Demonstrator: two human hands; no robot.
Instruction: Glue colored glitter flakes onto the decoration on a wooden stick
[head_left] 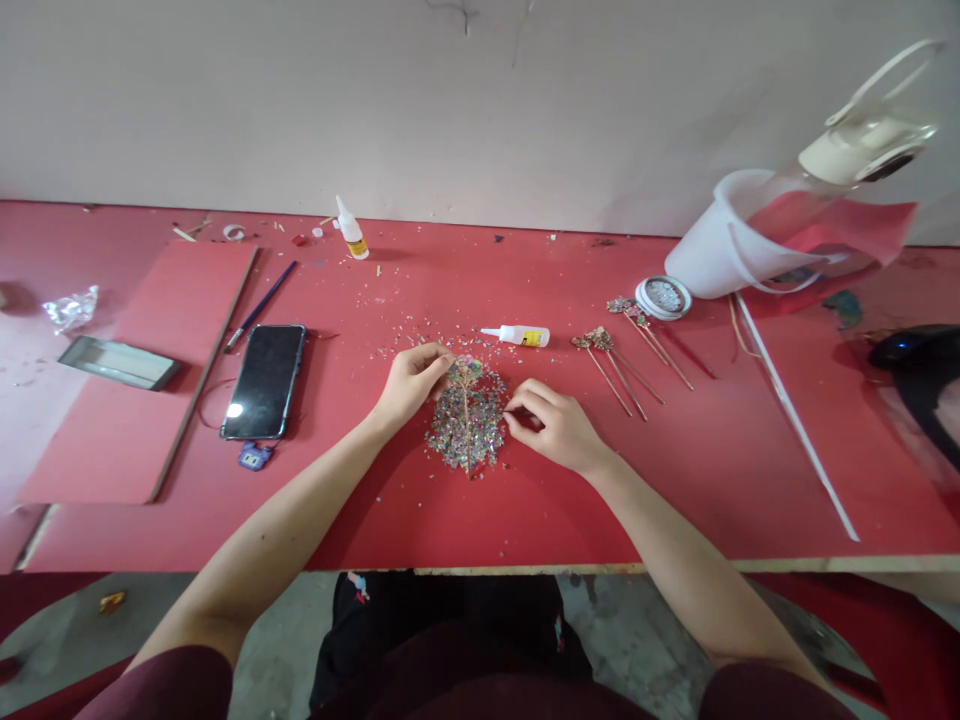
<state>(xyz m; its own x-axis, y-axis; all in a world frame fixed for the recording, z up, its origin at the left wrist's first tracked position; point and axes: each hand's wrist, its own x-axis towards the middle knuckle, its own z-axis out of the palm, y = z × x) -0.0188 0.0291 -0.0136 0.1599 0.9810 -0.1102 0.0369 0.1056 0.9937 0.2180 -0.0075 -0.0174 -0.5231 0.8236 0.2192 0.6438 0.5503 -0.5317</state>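
My left hand (415, 383) pinches the ornate top of a hairpin (466, 385), whose thin stick points toward me. Beneath the hairpin spreads a pile of small shiny chips (450, 430) in mixed colours. At the pile's right edge is my right hand (553, 422), its thumb and fingertips pressed together; whatever lies between them is too small to make out. A small white glue bottle (525, 336) with a yellow label lies on its side just beyond the pile. Several finished-looking hairpins (615, 370) rest to the right.
Leftward lie a phone (265, 382), a paintbrush (260, 306), a red board (142, 400) and a glass-like tray (118, 362). Another glue bottle (352, 230) stands near the wall. At right are a round tub of pale bits (664, 297), a white bucket (712, 240) and a white strip (799, 425).
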